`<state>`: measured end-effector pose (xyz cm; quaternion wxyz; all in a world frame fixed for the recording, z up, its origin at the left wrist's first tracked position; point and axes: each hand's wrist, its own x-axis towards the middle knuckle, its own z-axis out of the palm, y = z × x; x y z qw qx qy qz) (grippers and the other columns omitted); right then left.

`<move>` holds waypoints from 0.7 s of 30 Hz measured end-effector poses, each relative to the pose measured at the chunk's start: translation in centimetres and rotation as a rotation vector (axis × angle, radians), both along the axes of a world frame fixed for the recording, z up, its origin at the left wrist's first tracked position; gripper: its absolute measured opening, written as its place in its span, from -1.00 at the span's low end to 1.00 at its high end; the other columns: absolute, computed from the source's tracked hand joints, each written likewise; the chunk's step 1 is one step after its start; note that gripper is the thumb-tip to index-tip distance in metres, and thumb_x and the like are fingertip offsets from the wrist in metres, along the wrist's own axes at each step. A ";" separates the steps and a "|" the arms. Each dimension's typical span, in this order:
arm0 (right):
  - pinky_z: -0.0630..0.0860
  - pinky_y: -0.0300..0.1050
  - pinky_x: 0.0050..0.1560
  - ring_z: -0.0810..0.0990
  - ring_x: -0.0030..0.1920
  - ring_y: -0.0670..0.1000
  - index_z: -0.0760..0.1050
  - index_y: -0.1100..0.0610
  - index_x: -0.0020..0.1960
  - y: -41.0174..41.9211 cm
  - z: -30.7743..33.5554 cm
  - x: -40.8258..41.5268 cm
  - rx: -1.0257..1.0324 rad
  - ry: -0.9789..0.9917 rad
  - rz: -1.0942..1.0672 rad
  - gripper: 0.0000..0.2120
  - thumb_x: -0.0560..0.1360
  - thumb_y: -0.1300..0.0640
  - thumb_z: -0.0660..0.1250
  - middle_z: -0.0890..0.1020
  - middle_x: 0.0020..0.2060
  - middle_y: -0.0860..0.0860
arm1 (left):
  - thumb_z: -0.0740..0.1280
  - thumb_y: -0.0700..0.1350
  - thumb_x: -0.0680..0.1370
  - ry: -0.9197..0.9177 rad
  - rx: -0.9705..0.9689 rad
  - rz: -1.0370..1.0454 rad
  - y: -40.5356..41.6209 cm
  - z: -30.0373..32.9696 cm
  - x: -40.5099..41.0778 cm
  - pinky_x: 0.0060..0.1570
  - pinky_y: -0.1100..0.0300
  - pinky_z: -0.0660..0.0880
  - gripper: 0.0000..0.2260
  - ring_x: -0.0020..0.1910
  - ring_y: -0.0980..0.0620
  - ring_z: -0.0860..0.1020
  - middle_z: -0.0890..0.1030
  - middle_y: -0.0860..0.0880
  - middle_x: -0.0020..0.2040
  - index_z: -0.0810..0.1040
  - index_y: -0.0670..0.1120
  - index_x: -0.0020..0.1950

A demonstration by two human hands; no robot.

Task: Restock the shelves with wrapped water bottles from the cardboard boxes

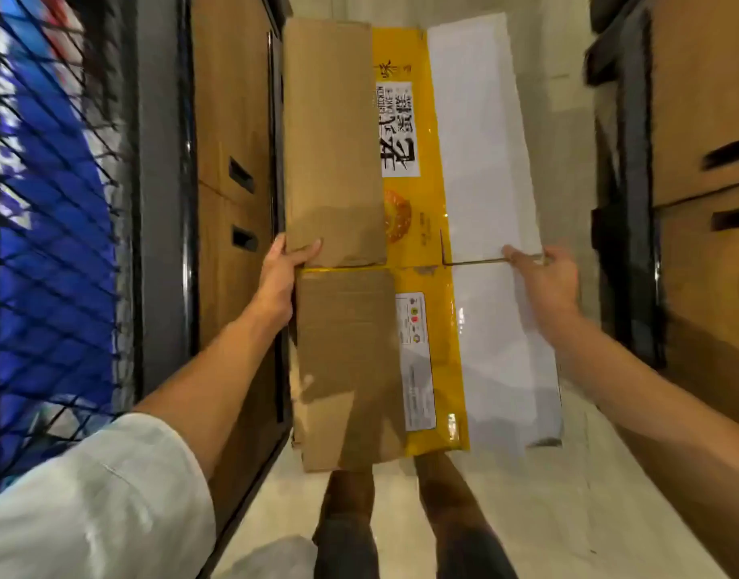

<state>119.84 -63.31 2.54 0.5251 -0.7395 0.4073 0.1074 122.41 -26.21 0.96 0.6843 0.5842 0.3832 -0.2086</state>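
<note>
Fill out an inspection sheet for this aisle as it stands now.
Surface: pale tiled floor, seen between the racks.
Job's things: flattened yellow box held out in front, brown flaps left, white panels right; no bottles seen.
Clutter: nothing seen.
Grips: left hand grips the brown flap edge; right hand pinches the white panel edge.
Cables: nothing seen.
Surroundings: brown cartons on dark racks both sides; black mesh over blue at far left.
</note>
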 end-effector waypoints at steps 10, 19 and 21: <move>0.69 0.19 0.03 0.75 -0.09 0.13 0.54 0.00 -0.15 2.1 -27.0 3.7 0.044 0.061 -0.003 -0.63 0.28 -0.13 0.66 0.75 -0.11 0.11 | 0.54 -0.15 0.49 0.053 0.010 0.034 2.8 -24.3 2.3 0.23 -0.21 0.59 -0.62 0.21 -0.18 0.67 0.71 -0.12 0.19 0.56 -0.07 0.28; 0.67 -0.12 -0.02 0.70 -0.15 -0.05 0.55 0.11 0.04 4.9 -38.8 6.3 -0.002 0.059 0.045 -0.63 0.41 -0.06 0.61 0.73 -0.09 0.01 | 0.54 -0.11 0.51 0.031 0.026 0.014 4.8 -36.3 4.3 0.11 -0.15 0.65 -0.54 0.18 -0.10 0.69 0.71 -0.07 0.21 0.52 0.00 0.39; 0.66 -0.15 0.01 0.69 -0.13 -0.07 0.53 0.10 0.08 5.3 -40.6 7.2 -0.004 0.056 0.068 -0.61 0.43 -0.07 0.60 0.72 -0.05 0.00 | 0.54 -0.11 0.51 0.025 0.030 0.017 5.1 -37.8 4.5 0.13 -0.17 0.64 -0.53 0.19 -0.10 0.68 0.70 -0.07 0.22 0.51 -0.02 0.40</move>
